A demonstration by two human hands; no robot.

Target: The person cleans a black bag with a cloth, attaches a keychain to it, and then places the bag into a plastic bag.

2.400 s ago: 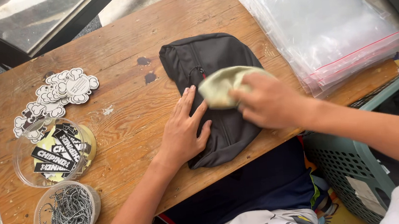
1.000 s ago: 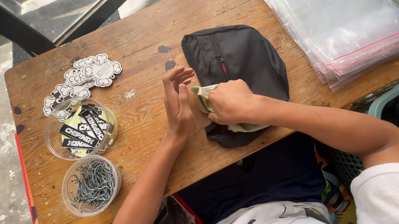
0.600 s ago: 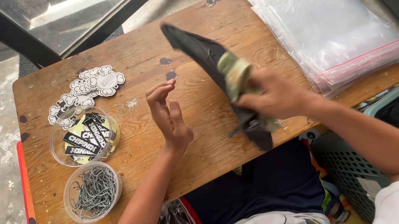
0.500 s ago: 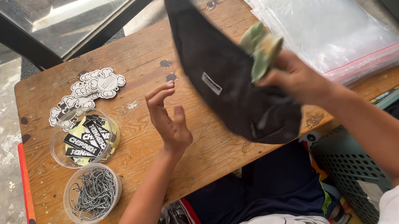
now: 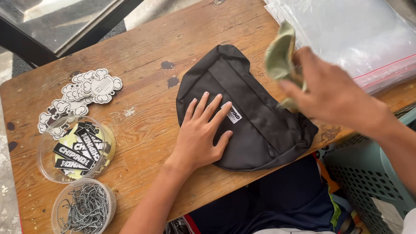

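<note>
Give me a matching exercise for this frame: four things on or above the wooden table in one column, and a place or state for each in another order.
Things:
1. black bag
2. pale green cloth
3. clear zip bags
4. tub of bead chains

Places or states:
A. stacked at the table's far right
B. pressed flat under the left hand
C. at the table's near left corner
D. gripped in the raised right hand

Pairs: 1-B, 2-D, 3-A, 4-C
</note>
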